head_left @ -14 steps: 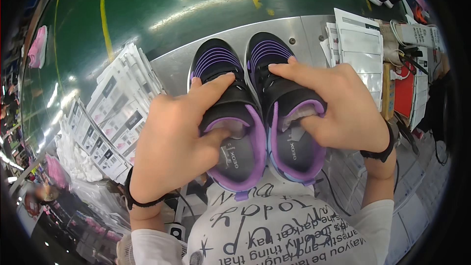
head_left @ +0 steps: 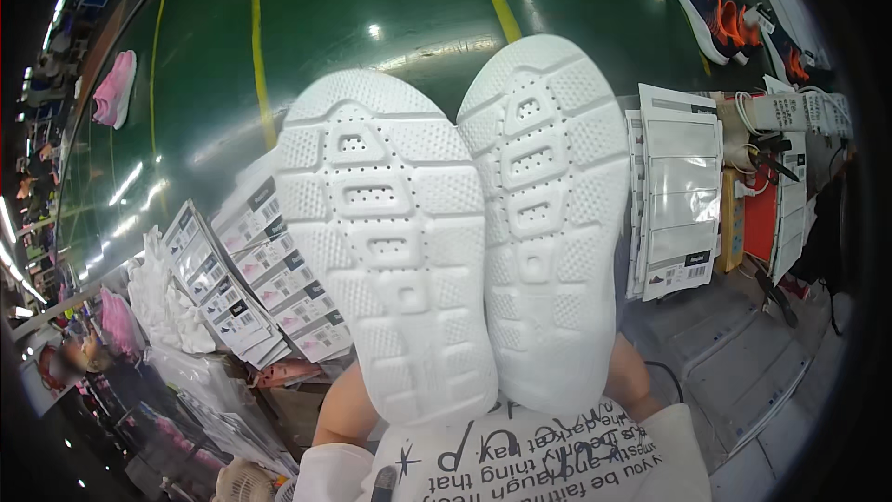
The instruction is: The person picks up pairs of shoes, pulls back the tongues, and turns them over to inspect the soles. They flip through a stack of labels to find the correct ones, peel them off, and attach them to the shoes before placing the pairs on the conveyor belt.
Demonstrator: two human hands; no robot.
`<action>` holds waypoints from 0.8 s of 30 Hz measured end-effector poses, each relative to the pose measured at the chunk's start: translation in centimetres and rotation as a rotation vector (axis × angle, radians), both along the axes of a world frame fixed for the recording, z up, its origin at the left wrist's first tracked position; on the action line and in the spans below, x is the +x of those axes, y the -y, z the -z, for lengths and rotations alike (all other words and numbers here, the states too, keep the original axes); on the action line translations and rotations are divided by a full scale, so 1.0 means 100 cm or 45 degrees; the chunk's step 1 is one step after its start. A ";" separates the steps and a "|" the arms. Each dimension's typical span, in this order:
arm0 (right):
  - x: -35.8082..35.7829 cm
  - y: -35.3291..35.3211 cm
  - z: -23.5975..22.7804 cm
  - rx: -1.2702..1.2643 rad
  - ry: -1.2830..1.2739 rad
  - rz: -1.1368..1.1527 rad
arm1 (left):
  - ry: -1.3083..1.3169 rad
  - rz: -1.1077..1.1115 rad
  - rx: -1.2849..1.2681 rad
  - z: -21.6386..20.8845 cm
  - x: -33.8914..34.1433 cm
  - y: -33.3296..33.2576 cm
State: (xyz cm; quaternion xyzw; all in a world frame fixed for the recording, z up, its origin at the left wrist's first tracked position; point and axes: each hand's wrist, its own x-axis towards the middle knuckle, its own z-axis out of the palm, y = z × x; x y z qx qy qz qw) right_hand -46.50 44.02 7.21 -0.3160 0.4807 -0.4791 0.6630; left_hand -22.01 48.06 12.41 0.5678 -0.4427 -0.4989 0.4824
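Two sneakers are tipped up with their white textured soles facing me. The left sneaker [head_left: 400, 251] leans a little to the left, its edge against the right sneaker [head_left: 553, 232]. Both of my hands are hidden behind the shoes, and no fingers show. My left forearm [head_left: 344, 409] rises to the heel of the left shoe, my right forearm [head_left: 634, 381] to the heel of the right one. The raised shoes are held up from behind, one in each hand. Their dark uppers and purple linings are out of sight from this side.
Printed label sheets [head_left: 223, 288] stand in stacks on the left, beside crumpled white paper [head_left: 167, 307]. More sheets [head_left: 683, 195] hang on the right, near cables and a red panel [head_left: 764, 195]. A pink shoe [head_left: 114, 90] and a navy-orange sneaker [head_left: 711, 14] lie on the green surface.
The sneakers have been lifted and turned from insoles up to soles toward me. My hands, earlier gripping the tongues and straps, have gone out of sight behind them.
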 end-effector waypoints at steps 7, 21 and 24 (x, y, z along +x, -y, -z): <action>-0.023 -0.022 0.027 -0.064 -0.301 -0.098 | -0.208 -0.037 0.086 0.004 -0.008 -0.004; -0.064 -0.015 0.058 -0.282 -0.882 -0.318 | -0.618 -0.146 0.180 0.021 0.001 0.012; -0.063 -0.001 0.066 -0.366 -0.975 -0.385 | -0.683 -0.199 0.170 0.031 0.011 0.032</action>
